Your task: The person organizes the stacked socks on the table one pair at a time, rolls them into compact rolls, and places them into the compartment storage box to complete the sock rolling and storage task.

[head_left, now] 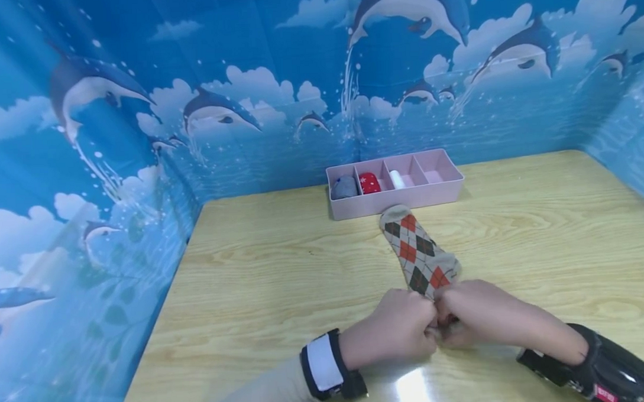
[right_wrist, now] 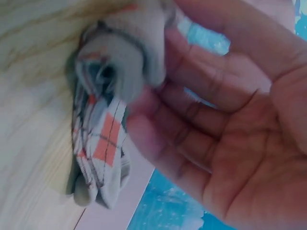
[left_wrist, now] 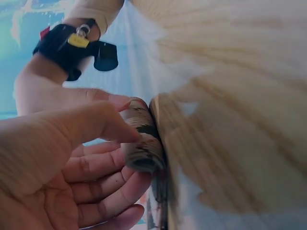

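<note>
A beige argyle sock (head_left: 416, 248) with orange and dark diamonds lies on the table, its toe end pointing at the box. Its near end is rolled up, and the roll shows in the left wrist view as a tight coil (left_wrist: 144, 139). My left hand (head_left: 398, 325) pinches one side of that roll between thumb and fingers. From the other side my right hand (head_left: 480, 314) grips the roll. In the right wrist view the sock's flat layers (right_wrist: 103, 139) extend beyond the coil, beside my fingers (right_wrist: 182, 120). Both hands are close together, low over the wood.
Behind the sock stands a pink divided box (head_left: 396, 201). Its compartments hold a grey rolled bundle (head_left: 344, 187), a red patterned bundle (head_left: 369, 183) and a white item (head_left: 397, 179); the rightmost one shows its bare floor. A dolphin-print curtain (head_left: 276, 108) borders the wooden table (head_left: 265, 262).
</note>
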A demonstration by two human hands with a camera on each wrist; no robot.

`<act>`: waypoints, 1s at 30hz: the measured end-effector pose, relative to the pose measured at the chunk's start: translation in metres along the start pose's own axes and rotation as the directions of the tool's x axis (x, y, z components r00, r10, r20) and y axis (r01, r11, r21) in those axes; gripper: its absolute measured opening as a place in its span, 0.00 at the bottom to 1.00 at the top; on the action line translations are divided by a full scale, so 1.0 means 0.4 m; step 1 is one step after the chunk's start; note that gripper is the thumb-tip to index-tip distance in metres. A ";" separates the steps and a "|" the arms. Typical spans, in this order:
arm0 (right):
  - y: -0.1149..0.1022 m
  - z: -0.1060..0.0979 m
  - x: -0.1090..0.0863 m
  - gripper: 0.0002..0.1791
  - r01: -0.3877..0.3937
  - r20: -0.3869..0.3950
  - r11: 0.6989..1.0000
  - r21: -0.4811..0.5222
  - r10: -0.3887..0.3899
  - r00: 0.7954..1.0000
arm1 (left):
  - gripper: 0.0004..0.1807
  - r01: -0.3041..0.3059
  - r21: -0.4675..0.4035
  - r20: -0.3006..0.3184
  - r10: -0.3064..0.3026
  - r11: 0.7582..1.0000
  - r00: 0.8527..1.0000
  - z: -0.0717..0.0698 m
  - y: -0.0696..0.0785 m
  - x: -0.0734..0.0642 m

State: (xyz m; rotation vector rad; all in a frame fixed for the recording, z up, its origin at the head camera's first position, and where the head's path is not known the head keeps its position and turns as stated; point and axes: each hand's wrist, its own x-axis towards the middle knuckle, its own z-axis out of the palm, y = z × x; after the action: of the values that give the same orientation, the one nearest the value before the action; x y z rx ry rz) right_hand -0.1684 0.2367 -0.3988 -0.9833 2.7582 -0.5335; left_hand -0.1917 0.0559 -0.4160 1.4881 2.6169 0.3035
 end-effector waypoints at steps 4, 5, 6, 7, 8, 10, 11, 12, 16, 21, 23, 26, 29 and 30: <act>-0.011 0.007 -0.001 0.19 -0.022 -0.037 0.997 -0.070 0.020 0.999 | 0.24 0.074 -0.132 0.039 -0.069 0.988 0.997 -0.002 -0.018 0.005; -0.011 0.008 0.000 0.20 -0.023 -0.042 0.998 -0.065 0.021 0.999 | 0.24 0.095 -0.151 0.056 -0.087 0.984 0.995 -0.004 -0.021 0.007; -0.010 0.008 0.000 0.20 -0.024 -0.043 0.998 -0.056 0.022 0.999 | 0.23 0.113 -0.166 0.071 -0.102 0.980 0.992 -0.005 -0.023 0.008; -0.006 0.007 0.001 0.21 -0.018 -0.042 0.999 -0.032 0.017 0.999 | 0.22 0.129 -0.183 0.088 -0.114 0.975 0.990 -0.007 -0.025 0.008; -0.001 0.006 0.001 0.22 -0.007 -0.037 1.000 -0.001 0.007 0.999 | 0.21 0.138 -0.196 0.101 -0.120 0.971 0.988 -0.009 -0.026 0.009; 0.014 0.002 0.002 0.22 0.028 -0.015 0.997 0.072 -0.027 1.000 | 0.18 0.136 -0.210 0.113 -0.114 0.968 0.987 -0.012 -0.029 0.010; 0.022 -0.001 0.003 0.22 0.046 0.002 0.993 0.106 -0.046 0.999 | 0.15 0.132 -0.212 0.114 -0.110 0.968 0.987 -0.014 -0.030 0.009; 0.030 -0.004 0.004 0.21 0.060 0.022 0.988 0.145 -0.064 0.998 | 0.12 0.130 -0.214 0.114 -0.108 0.968 0.988 -0.015 -0.032 0.009; 0.059 -0.014 0.009 0.16 0.054 0.103 0.967 0.248 -0.081 0.991 | 0.08 0.134 -0.214 0.112 -0.112 0.968 0.987 -0.021 -0.034 0.009; 0.067 -0.018 0.017 0.19 -0.048 0.161 0.963 0.264 0.005 0.987 | 0.07 0.154 -0.212 0.097 -0.136 0.965 0.986 -0.024 -0.032 0.010; 0.065 -0.017 0.020 0.20 -0.072 0.163 0.965 0.252 0.031 0.986 | 0.05 0.170 -0.224 0.072 -0.158 0.960 0.985 -0.022 -0.032 0.011; 0.064 -0.015 0.019 0.18 -0.094 0.152 0.969 0.227 0.060 0.987 | 0.04 0.172 -0.234 0.021 -0.172 0.957 0.985 -0.017 -0.032 0.013; 0.066 -0.011 0.018 0.18 -0.097 0.127 0.974 0.204 0.072 0.989 | 0.03 0.148 -0.168 -0.038 -0.156 0.975 0.987 -0.012 -0.031 0.013; 0.067 -0.009 0.019 0.18 -0.088 0.107 0.976 0.198 0.068 0.992 | 0.02 0.137 -0.129 -0.056 -0.145 0.982 0.988 -0.010 -0.030 0.013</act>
State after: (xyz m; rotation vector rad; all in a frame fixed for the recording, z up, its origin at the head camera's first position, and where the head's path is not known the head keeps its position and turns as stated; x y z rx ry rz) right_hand -0.1906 0.2521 -0.4061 -0.8284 2.5807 -0.7149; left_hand -0.2053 0.0539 -0.4147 1.2672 2.6806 0.4987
